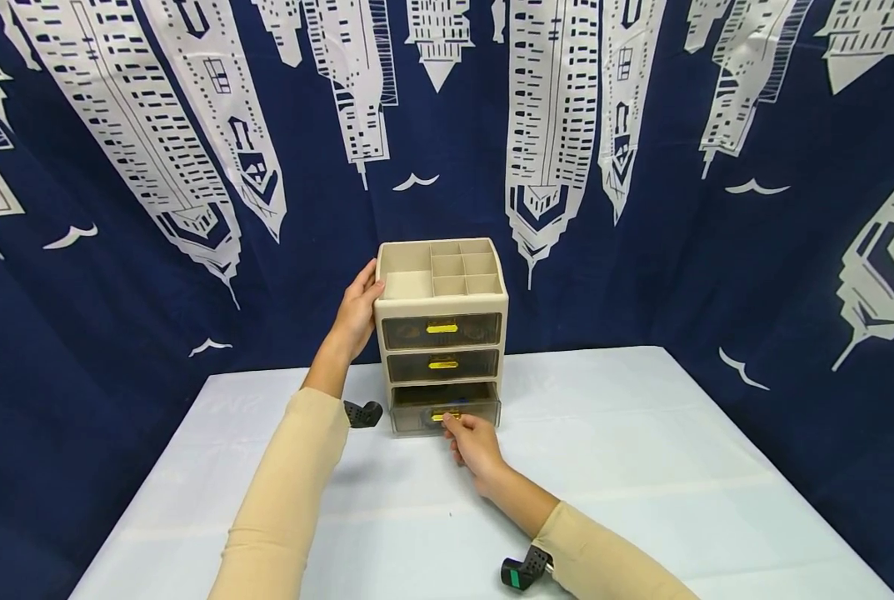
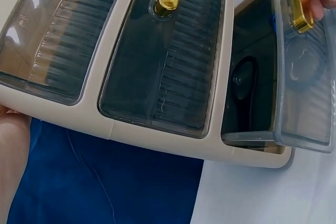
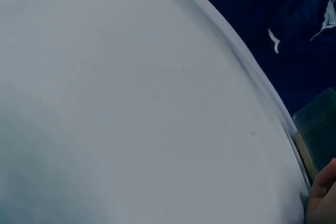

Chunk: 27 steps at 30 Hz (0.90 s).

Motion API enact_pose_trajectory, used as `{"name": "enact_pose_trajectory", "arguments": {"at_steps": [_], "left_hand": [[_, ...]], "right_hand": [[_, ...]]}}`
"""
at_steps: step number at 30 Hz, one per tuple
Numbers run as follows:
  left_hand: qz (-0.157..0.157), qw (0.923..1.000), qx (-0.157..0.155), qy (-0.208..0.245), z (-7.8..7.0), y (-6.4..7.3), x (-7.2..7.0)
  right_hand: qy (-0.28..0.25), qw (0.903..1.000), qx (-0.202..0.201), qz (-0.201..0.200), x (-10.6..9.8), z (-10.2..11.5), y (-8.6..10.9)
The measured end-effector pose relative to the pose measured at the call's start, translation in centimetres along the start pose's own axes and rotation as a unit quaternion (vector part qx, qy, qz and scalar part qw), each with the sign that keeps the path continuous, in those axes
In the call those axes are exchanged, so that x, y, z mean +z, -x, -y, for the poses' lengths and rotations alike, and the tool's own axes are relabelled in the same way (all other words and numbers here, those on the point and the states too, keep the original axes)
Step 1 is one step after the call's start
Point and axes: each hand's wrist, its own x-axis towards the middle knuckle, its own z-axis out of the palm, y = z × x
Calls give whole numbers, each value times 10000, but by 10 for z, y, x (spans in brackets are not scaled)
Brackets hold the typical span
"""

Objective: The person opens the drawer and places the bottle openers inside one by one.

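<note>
A cream desktop drawer organizer (image 1: 441, 305) stands near the back of the table, with three smoky clear drawers and an open divided top. Its bottom drawer (image 1: 411, 419) is pulled partway out. My right hand (image 1: 476, 446) pinches that drawer's gold handle (image 2: 300, 11) between thumb and fingers. My left hand (image 1: 357, 312) holds the organizer's upper left side, with the thumb at the top rim; its other fingers are largely hidden. Inside the bottom drawer lies a dark object with a looped end (image 2: 244, 80), its kind unclear. The middle drawer (image 2: 165, 61) and top drawer (image 1: 409, 332) are closed.
A white cloth covers the table (image 1: 626, 467). Behind it hangs a dark blue curtain (image 1: 447, 208) printed with white buildings. Black wrist cameras (image 1: 521, 572) sit by both sleeves.
</note>
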Motion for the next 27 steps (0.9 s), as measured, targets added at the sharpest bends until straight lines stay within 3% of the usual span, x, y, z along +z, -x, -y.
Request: {"name": "enact_pose_trajectory", "arguments": {"at_steps": [15,27], "left_hand": [[-27,10000,79,27,2,1,0],[-36,10000,8,-68,1,1,-1]], "right_hand": [[-14,9997,-136,-221,6,-1,-26],[287,9982,-336,-414,10,-1,-48]]}}
